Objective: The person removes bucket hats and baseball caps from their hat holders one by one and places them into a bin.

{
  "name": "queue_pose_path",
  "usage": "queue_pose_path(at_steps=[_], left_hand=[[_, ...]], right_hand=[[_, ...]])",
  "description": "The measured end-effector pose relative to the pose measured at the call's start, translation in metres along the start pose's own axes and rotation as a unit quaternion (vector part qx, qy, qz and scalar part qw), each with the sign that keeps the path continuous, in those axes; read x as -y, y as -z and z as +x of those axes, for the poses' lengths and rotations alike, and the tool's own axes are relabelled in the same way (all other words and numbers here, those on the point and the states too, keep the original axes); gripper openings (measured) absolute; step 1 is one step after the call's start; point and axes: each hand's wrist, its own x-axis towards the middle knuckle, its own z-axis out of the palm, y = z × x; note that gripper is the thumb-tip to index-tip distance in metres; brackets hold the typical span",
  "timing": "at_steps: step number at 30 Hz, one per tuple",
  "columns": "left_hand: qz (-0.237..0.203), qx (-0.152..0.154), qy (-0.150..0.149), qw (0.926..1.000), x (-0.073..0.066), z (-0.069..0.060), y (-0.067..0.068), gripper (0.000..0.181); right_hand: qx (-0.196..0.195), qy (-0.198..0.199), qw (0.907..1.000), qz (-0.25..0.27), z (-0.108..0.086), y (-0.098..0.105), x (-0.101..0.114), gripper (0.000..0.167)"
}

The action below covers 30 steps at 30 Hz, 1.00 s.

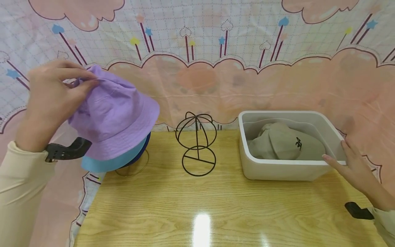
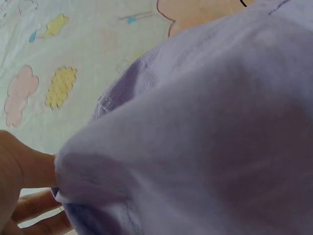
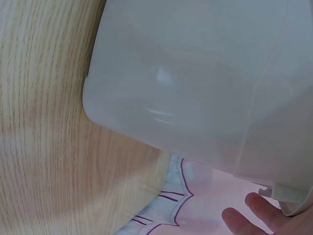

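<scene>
My left hand pinches the crown of a purple bucket hat between thumb and fingers. The same hat fills most of the left wrist view. Under and behind its brim show a light blue brim and a dark blue edge, above a thin gold wire ring. What supports them is mostly hidden. At the far right, my right hand touches the front right corner of a white bin with fingers extended. Inside the bin lies a khaki cap with a small dark emblem.
A black wire hat stand with a round base stands bare between the hats and the bin. All rest on a wooden table. A patterned cloth hangs behind the table and down its left side.
</scene>
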Motion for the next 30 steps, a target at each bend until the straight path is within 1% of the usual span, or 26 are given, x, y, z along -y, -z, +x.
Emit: queue_pose_path(at_steps=[5, 9, 11, 16, 18, 22, 25, 30], left_hand=[[-0.012, 0.007, 0.004, 0.9999, -0.017, 0.004, -0.002, 0.012], [-0.021, 0.002, -0.021, 0.9995, -0.028, 0.009, -0.005, 0.01], [-0.027, 0.005, -0.029, 0.9992, -0.033, 0.01, -0.007, 0.01], [-0.034, 0.006, -0.058, 0.9977, -0.047, 0.015, -0.011, 0.011], [-0.037, -0.001, -0.077, 0.9963, -0.053, 0.016, -0.013, 0.01], [-0.051, -0.01, -0.098, 0.9938, -0.063, 0.019, -0.017, 0.009], [-0.063, -0.012, -0.104, 0.9925, -0.072, 0.02, -0.021, 0.009], [-0.072, -0.015, -0.127, 0.9892, -0.084, 0.024, -0.031, 0.009]], right_hand=[[0.003, -0.001, 1.0, 0.003, 0.0, 0.0, 0.0, 0.087], [-0.005, 0.002, 1.0, 0.002, 0.0, 0.0, 0.001, 0.087], [-0.008, 0.002, 1.0, -0.001, 0.001, 0.0, 0.001, 0.087], [-0.005, -0.002, 1.0, -0.001, 0.001, 0.0, 0.002, 0.087], [-0.004, -0.002, 1.0, 0.002, 0.0, 0.0, 0.002, 0.087], [-0.002, -0.003, 1.0, 0.002, 0.0, -0.001, 0.002, 0.087], [-0.002, -0.003, 1.0, -0.003, 0.0, 0.0, 0.002, 0.087], [0.001, -0.002, 1.0, -0.001, 0.0, 0.0, 0.002, 0.088]])
